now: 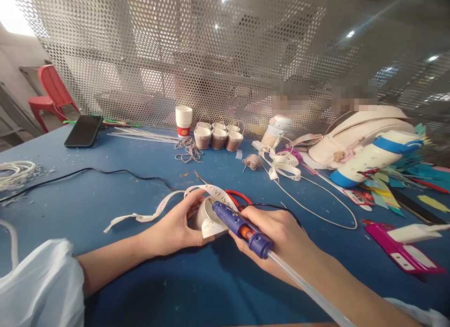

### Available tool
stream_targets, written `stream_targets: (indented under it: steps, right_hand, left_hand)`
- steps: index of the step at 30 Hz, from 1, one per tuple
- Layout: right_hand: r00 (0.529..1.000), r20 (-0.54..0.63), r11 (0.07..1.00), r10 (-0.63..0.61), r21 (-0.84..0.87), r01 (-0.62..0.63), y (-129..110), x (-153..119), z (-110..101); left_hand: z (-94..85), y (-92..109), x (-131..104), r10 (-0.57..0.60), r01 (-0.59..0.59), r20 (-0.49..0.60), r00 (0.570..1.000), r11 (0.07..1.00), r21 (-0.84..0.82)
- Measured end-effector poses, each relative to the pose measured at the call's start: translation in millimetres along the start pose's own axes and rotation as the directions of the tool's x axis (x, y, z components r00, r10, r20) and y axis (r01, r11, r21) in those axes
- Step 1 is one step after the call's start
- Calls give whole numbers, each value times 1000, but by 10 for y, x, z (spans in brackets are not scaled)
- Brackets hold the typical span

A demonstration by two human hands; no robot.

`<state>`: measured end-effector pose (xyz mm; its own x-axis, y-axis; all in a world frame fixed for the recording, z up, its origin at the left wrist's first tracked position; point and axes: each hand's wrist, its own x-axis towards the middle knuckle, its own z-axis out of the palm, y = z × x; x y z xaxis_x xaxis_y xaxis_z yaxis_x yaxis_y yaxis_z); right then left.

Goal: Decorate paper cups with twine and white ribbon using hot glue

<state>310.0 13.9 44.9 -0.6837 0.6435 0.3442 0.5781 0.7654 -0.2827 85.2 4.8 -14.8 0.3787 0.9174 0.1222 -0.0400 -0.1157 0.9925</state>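
My left hand (186, 219) is wrapped round a small paper cup (200, 216) covered in greyish cord, its mouth tilted toward me. A white ribbon (154, 216) printed with letters trails from the cup to the left and arches over its far side. In my right hand (277, 228) is a blue hot glue gun (242, 228) with a long clear glue stick (302, 285) out of its back end. The gun's nozzle is at the cup's rim; whether it touches is unclear. Behind the cup, red-handled scissors (239, 195) lie partly hidden.
Several cord-wrapped cups (218, 138), stacked paper cups (183, 120) and yarn (252, 162) stand at the back. A phone (83, 131) and black cable (116, 171) are left. Loose ribbon (284, 165), a bottle (369, 160), a bag (351, 130) and a pink power strip (404, 252) are right.
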Motion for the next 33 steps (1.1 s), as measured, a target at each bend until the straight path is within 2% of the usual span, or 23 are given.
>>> stream_targets:
  steps: [10,17,25,33]
  right_hand:
    - [996,-45,978,-76,-196,66,-48,-6,66]
    - [998,-43,961,-56,-274,42,-108,-11,77]
    - [996,-81,944,-36,-331,7,-210,-4,38]
    - [999,-47,930,9,-367,-26,-266,-14,0]
  left_hand:
    - [38,111,-2,-44,45,11,999,998,-50]
    - [38,112,-2,-72,71,-10,997,996,-53]
    - [47,87,-15,-43,42,-30,999,998,-37]
    - [74,60,-34,-56,56,-89,994,998,-1]
